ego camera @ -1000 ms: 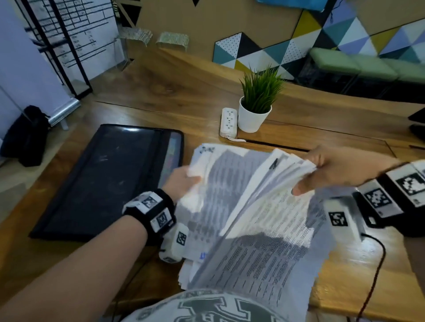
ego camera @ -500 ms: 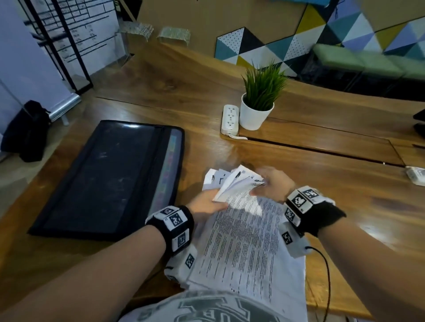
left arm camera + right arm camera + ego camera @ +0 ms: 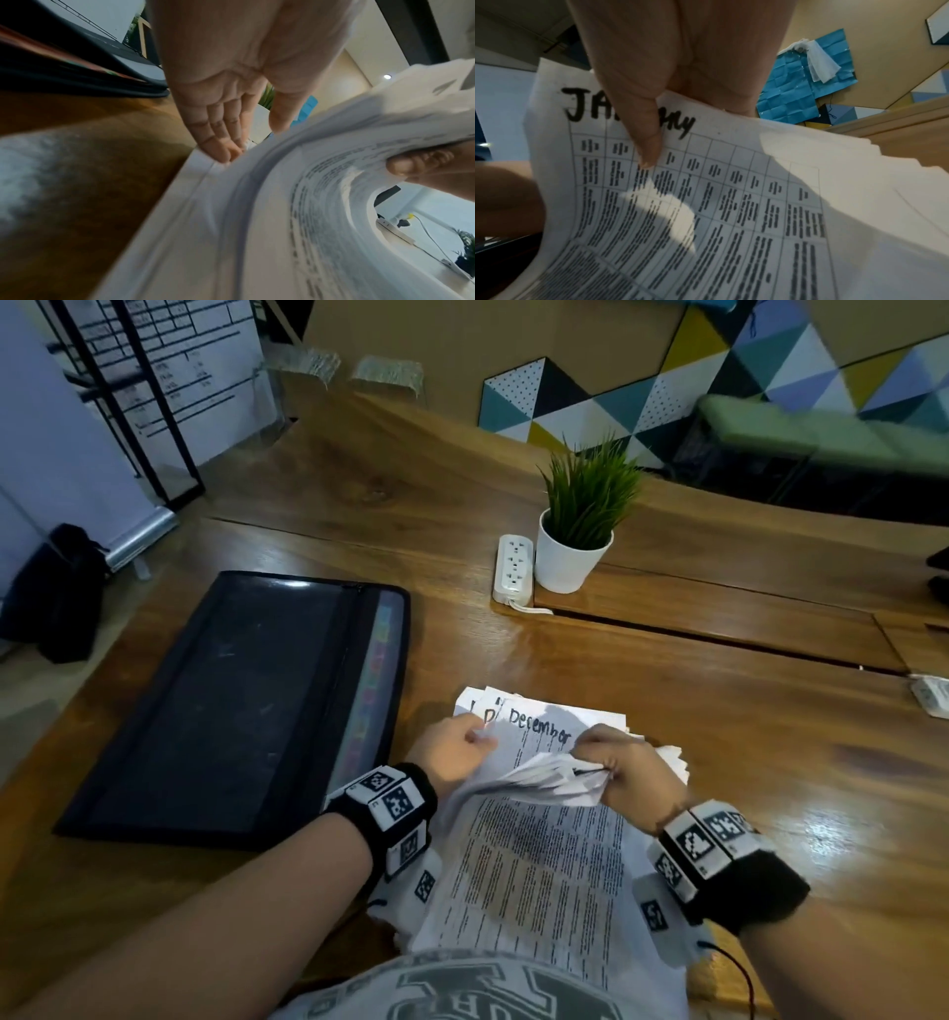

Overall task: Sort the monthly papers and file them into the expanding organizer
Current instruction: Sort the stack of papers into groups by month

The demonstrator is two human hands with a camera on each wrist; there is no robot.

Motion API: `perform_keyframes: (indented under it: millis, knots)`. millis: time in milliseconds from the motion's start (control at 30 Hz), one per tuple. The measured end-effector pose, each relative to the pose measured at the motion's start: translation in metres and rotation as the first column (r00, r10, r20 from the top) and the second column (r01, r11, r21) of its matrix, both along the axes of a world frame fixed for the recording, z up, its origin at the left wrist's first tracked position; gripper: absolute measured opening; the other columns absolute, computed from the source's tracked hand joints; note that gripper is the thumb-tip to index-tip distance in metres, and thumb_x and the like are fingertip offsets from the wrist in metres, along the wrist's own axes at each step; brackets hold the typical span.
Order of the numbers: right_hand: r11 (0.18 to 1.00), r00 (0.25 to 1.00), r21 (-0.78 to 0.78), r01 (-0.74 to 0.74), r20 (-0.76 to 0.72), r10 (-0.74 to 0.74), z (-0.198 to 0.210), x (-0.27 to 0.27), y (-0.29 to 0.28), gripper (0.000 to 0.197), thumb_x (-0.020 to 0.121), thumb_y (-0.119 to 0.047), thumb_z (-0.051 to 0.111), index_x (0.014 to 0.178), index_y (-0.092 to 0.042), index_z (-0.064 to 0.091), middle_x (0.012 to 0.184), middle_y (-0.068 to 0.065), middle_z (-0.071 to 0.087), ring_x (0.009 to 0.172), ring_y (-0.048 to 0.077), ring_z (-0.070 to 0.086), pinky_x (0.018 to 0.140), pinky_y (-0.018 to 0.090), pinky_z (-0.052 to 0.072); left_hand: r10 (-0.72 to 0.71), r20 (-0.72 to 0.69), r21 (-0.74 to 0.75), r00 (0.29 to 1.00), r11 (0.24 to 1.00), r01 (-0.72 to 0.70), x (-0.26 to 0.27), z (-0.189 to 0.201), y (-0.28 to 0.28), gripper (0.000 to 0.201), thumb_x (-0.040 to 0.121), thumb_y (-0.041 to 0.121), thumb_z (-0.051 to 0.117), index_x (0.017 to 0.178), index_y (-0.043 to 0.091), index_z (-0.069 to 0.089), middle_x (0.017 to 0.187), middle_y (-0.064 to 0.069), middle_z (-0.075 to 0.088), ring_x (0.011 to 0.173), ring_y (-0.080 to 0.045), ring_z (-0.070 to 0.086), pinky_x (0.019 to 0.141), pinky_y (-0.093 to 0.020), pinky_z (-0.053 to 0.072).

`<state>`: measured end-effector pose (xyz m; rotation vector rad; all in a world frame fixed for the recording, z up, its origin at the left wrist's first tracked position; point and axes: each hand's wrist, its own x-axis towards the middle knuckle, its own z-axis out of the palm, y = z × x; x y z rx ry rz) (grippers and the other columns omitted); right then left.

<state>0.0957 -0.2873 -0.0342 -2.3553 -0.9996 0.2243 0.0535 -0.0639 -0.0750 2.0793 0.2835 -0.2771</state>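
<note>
White printed paper, a thick stack of monthly sheets [image 3: 534, 880], is lying at the near edge of the brown wooden table [image 3: 719, 762], its near end hanging over toward the person's lap. The right hand [image 3: 624, 775] is clamping a curled-back bundle of upper sheets between thumb and fingers; that is probably to bare the headings beneath, and a handwritten "December" is showing on the far sheet. The right wrist view is showing a thumb [image 3: 644, 130] pressing on a gridded sheet headed with what looks like "January". The left hand [image 3: 454, 752] is pinching the stack's far left corner, likely to steady the lower sheets. Just left lies the black zippered expanding organizer [image 3: 241, 706], flat and seemingly closed, with coloured tabs along its right edge; nothing appears filed yet. Farther off, a white power strip [image 3: 513, 568] is touching a white potted green plant [image 3: 580, 531].
</note>
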Motion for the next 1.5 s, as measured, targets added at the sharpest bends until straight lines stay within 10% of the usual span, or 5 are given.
perform_keyframes:
  millis: [267, 433, 667, 1033, 1500]
  knots:
    - [0.995, 0.986, 0.042, 0.086, 0.141, -0.091, -0.003, -0.011, -0.001, 0.038, 0.057, 0.016, 0.071, 0.089, -0.005, 0.074, 0.127, 0.028, 0.050, 0.118, 0.030, 0.038, 0.098, 0.048, 0.028, -0.068, 0.042, -0.113, 0.997, 0.991, 0.072, 0.003, -0.005, -0.006, 0.009, 0.082, 0.001, 0.065, 0.078, 0.007, 0.071, 0.078, 0.000, 0.063, 0.072, -0.012, 0.058, 0.076, -0.031, 0.048]
    - [1.000, 0.998, -0.004, 0.021, 0.052, -0.021, -0.013, -0.005, -0.004, 0.052, 0.056, 0.023, 0.060, 0.095, -0.010, 0.073, 0.100, 0.010, 0.070, 0.099, 0.023, 0.064, 0.085, 0.041, 0.053, -0.001, 0.005, -0.244, 1.000, 0.970, 0.002, 0.002, -0.003, -0.003, 0.023, 0.088, 0.026, 0.063, 0.075, 0.011, 0.073, 0.091, -0.008, 0.070, 0.094, -0.023, 0.064, 0.093, -0.037, 0.045]
    - [0.998, 0.998, 0.056, 0.026, 0.063, -0.029, -0.007, -0.015, 0.001, 0.039, 0.062, 0.014, 0.060, 0.090, -0.011, 0.073, 0.108, 0.009, 0.064, 0.101, 0.008, 0.057, 0.087, 0.012, 0.038, 0.097, -0.018, 0.093, 0.995, 0.991, -0.095, 0.015, 0.001, -0.002, 0.050, 0.088, 0.017, 0.061, 0.135, 0.007, 0.046, 0.103, -0.006, 0.064, 0.097, -0.021, 0.061, 0.084, -0.028, 0.046]
    - [0.994, 0.997, 0.077, 0.074, -0.034, -0.071, -0.013, -0.020, 0.002, 0.032, 0.068, 0.007, 0.061, 0.089, -0.014, 0.073, 0.121, 0.003, 0.056, 0.094, 0.015, 0.064, 0.084, 0.029, 0.050, 0.083, 0.058, 0.221, 0.995, 0.971, -0.094, 0.022, 0.002, 0.004, 0.014, 0.083, 0.011, 0.062, 0.092, 0.020, 0.058, 0.098, -0.004, 0.054, 0.081, -0.020, 0.053, 0.069, -0.024, 0.038]
    - [0.991, 0.989, 0.030, 0.134, 0.061, -0.136, -0.013, -0.009, 0.013, 0.033, 0.066, -0.016, 0.053, 0.092, -0.018, 0.074, 0.101, 0.002, 0.069, 0.108, 0.018, 0.058, 0.096, 0.059, 0.036, 0.093, 0.025, -0.423, 0.995, 0.903, -0.074, 0.002, 0.009, 0.002, 0.021, 0.077, 0.030, 0.070, 0.091, 0.027, 0.055, 0.099, 0.004, 0.058, 0.100, -0.015, 0.057, 0.090, -0.024, 0.044]
